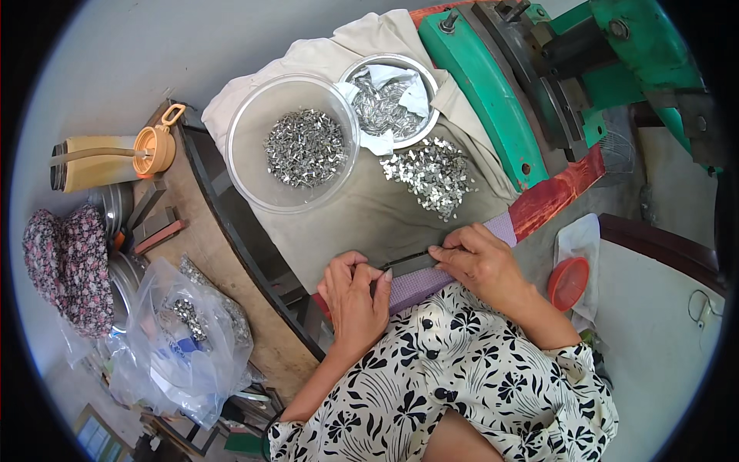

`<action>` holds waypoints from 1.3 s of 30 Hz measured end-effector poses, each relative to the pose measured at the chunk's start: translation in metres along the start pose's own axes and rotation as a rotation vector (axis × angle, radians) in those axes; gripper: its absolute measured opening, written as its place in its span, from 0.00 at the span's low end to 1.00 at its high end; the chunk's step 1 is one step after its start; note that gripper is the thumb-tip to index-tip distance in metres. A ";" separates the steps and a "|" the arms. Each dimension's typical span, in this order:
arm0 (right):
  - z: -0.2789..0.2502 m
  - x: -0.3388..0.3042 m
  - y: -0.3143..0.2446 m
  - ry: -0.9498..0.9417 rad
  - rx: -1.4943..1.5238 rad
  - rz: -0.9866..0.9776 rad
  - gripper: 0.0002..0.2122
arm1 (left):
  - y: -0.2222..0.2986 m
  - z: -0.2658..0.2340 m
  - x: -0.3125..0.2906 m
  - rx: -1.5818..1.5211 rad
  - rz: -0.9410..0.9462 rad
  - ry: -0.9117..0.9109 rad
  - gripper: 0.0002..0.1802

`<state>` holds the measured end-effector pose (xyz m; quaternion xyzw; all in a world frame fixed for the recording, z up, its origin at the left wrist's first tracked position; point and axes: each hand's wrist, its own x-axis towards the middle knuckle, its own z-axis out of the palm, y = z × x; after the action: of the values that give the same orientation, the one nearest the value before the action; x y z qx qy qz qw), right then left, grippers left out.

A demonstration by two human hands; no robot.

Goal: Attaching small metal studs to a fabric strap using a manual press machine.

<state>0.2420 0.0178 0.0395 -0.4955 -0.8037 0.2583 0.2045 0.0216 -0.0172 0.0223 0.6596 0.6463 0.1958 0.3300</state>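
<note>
My right hand [481, 262] pinches one end of a thin dark metal tool [408, 259], slim like tweezers, between thumb and fingers. The tool's other end reaches the fingertips of my left hand [356, 296], which is closed; whatever it may hold there is too small to tell. Both hands are at the near edge of the cloth-covered table [308, 239], over a purple textured strip [416, 289]. Just beyond them lies a loose heap of small flat shiny metal pieces [439, 181].
Behind the heap stand a clear plastic tub [245, 181] of small metal pieces and a white-lined bowl [435, 115] of slender metal pieces. A green machine [481, 100] rises at the right. Left are a plastic bag [165, 369] and an orange-lidded bottle [96, 158]. A red basket [570, 282] sits right.
</note>
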 end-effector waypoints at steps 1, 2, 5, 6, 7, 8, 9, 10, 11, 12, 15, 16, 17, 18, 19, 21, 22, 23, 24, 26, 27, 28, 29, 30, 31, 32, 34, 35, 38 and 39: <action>0.000 0.000 0.000 -0.005 0.003 0.001 0.14 | 0.000 0.000 0.000 0.001 -0.009 -0.008 0.10; -0.001 0.000 -0.001 -0.003 0.001 -0.001 0.14 | 0.000 0.000 0.000 0.000 -0.007 -0.005 0.10; -0.003 0.000 -0.004 -0.030 -0.001 0.017 0.09 | 0.001 -0.001 -0.001 -0.002 -0.007 0.001 0.10; -0.003 -0.001 -0.004 -0.030 0.006 0.021 0.10 | 0.002 -0.001 -0.001 0.004 -0.011 -0.002 0.10; -0.003 -0.001 -0.003 -0.031 0.013 0.025 0.11 | 0.002 -0.001 -0.001 0.010 -0.015 -0.006 0.10; -0.004 -0.002 -0.003 -0.029 0.011 0.024 0.11 | 0.003 -0.001 -0.001 0.010 -0.013 -0.004 0.10; -0.004 -0.003 -0.002 0.007 0.056 0.048 0.12 | 0.003 -0.001 -0.001 0.011 -0.017 -0.011 0.10; -0.004 -0.005 0.000 0.044 0.100 0.073 0.13 | 0.004 -0.001 0.000 0.013 -0.021 -0.018 0.10; -0.004 -0.009 0.002 0.043 0.100 0.070 0.13 | 0.004 -0.002 0.000 0.013 -0.022 -0.016 0.10; -0.002 -0.013 0.006 0.066 0.067 0.120 0.15 | 0.004 -0.002 0.000 0.014 -0.022 -0.016 0.10; 0.002 -0.020 0.008 0.112 0.002 0.209 0.15 | 0.005 -0.003 0.001 0.014 -0.022 -0.018 0.10; 0.002 -0.019 0.007 0.123 -0.013 0.211 0.15 | 0.005 -0.003 0.001 0.014 -0.021 -0.020 0.10; 0.002 -0.019 0.006 0.135 -0.029 0.213 0.14 | 0.005 -0.004 0.002 0.015 -0.020 -0.022 0.10; 0.002 -0.018 0.006 0.135 -0.029 0.215 0.14 | 0.005 -0.004 0.002 0.015 -0.021 -0.029 0.10; 0.003 -0.018 0.006 0.139 -0.028 0.216 0.14 | 0.005 -0.005 0.002 0.015 -0.022 -0.035 0.09; 0.003 -0.019 0.009 0.146 -0.031 0.219 0.13 | 0.005 -0.006 0.003 0.015 -0.014 -0.040 0.09; 0.005 -0.021 0.012 0.170 0.005 0.196 0.13 | 0.004 -0.006 0.003 0.015 -0.009 -0.043 0.10; 0.007 -0.024 0.014 0.192 0.042 0.171 0.12 | 0.003 -0.006 0.002 0.015 -0.009 -0.044 0.10; 0.008 -0.026 0.018 0.192 0.042 0.171 0.12 | 0.001 -0.006 0.001 0.001 -0.006 -0.040 0.10; 0.011 -0.032 0.026 0.228 0.071 0.068 0.11 | -0.002 -0.008 -0.001 -0.013 -0.005 -0.035 0.10; 0.011 -0.035 0.029 0.227 0.072 0.068 0.11 | -0.003 -0.009 -0.002 -0.020 0.022 -0.061 0.12; 0.010 -0.037 0.032 0.200 0.086 0.024 0.11 | -0.004 -0.010 -0.003 -0.027 0.050 -0.087 0.15; 0.010 -0.038 0.034 0.175 0.100 -0.021 0.12 | -0.007 -0.010 -0.004 -0.026 0.049 -0.087 0.15; 0.008 -0.037 0.034 0.176 0.101 -0.021 0.12 | -0.010 -0.008 -0.006 -0.006 0.096 -0.091 0.16; 0.005 -0.036 0.034 0.145 0.074 -0.035 0.12 | -0.013 -0.008 -0.006 0.014 0.143 -0.096 0.18; 0.003 -0.035 0.033 0.114 0.047 -0.048 0.13 | -0.013 -0.009 -0.006 0.015 0.144 -0.096 0.18; 0.001 -0.034 0.032 0.092 0.046 -0.070 0.13 | -0.013 -0.010 -0.005 0.040 0.223 -0.073 0.19; 0.000 -0.032 0.034 0.070 0.043 -0.096 0.13 | -0.011 -0.010 -0.003 0.042 0.229 -0.070 0.19; -0.005 -0.026 0.034 0.153 0.007 -0.128 0.13 | -0.007 -0.010 0.003 0.075 0.297 0.011 0.19; -0.003 -0.024 0.035 0.161 0.003 -0.126 0.13 | -0.005 -0.009 0.008 0.101 0.314 0.036 0.19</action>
<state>0.2782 0.0101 0.0188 -0.4627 -0.8139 0.2057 0.2849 0.0124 -0.0076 0.0241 0.7646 0.5500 0.2242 0.2501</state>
